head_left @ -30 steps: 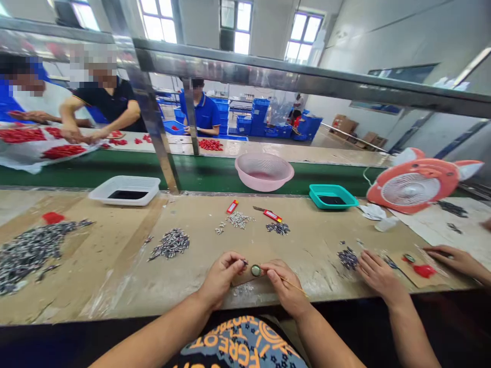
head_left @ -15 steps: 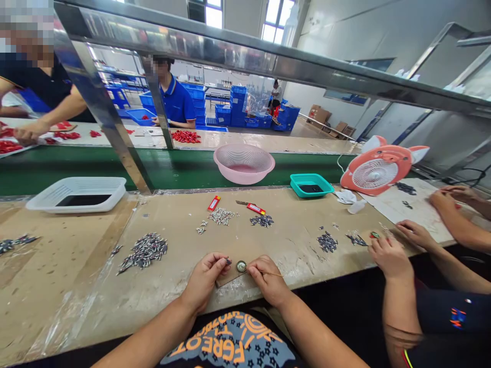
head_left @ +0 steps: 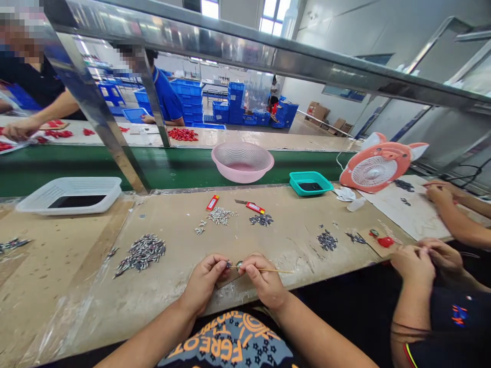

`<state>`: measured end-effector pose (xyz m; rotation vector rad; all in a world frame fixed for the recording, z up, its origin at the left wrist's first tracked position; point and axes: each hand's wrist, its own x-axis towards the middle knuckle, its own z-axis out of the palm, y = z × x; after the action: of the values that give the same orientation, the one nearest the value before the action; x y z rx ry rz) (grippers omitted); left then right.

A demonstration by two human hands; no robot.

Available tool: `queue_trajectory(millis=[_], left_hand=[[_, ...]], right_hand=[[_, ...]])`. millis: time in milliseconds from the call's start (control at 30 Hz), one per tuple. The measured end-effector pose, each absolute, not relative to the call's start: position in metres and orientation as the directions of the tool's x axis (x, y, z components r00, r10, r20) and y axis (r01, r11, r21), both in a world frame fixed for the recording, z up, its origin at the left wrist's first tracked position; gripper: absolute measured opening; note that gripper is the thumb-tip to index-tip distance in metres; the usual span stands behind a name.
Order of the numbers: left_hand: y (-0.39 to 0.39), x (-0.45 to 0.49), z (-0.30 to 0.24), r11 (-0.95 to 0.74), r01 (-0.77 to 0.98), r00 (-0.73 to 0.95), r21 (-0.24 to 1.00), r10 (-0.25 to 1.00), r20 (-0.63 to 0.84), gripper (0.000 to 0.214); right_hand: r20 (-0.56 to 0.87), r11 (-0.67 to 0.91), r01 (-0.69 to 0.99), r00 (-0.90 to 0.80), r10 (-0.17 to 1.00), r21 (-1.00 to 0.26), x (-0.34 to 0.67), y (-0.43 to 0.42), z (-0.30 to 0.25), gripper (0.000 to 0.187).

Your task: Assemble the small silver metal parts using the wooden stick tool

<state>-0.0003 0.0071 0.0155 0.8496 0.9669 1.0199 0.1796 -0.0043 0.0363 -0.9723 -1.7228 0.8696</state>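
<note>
My left hand (head_left: 206, 280) is closed, its thumb and fingers pinching a small dark piece (head_left: 228, 264). In my right hand (head_left: 264, 280), a thin wooden stick (head_left: 278, 270) is pinched; its tip reaches the dark piece. A round cap with a crimped edge, like a bottle cap (head_left: 239, 265), lies between the hands, partly covered by the right fingertips. Beneath them is the edge of a small brown board (head_left: 229, 279). To the left lies a large pile of small dark-and-pale pieces (head_left: 142, 252). Ahead are a pale pile (head_left: 220, 215) and a dark pile (head_left: 261, 220).
Two red-and-white packets (head_left: 212, 203) lie ahead, one beside a blade (head_left: 241, 202). Behind stand a white tray (head_left: 113, 188), pink basket (head_left: 243, 176), teal tray (head_left: 311, 192) and pig-shaped fan (head_left: 378, 166). Co-workers' hands (head_left: 414, 263) are at the right. A metal frame (head_left: 103, 110) crosses above.
My right hand has shifted slightly left over the cap, bringing the stick to the dark piece. The neighbouring co-worker's hands have moved right, off their board, where a red item now shows.
</note>
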Motion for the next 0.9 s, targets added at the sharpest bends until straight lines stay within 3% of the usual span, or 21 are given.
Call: queue_trajectory(millis=[900], left_hand=[[0.0064, -0.0023, 0.0178, 0.269, -0.274, 0.197, 0.923, 0.955, -0.220, 0.020]], right_hand=[[0.448, 0.550, 0.383, -0.328, 0.832, -0.742, 0.1795, -0.0047, 0.0391, 0.023]])
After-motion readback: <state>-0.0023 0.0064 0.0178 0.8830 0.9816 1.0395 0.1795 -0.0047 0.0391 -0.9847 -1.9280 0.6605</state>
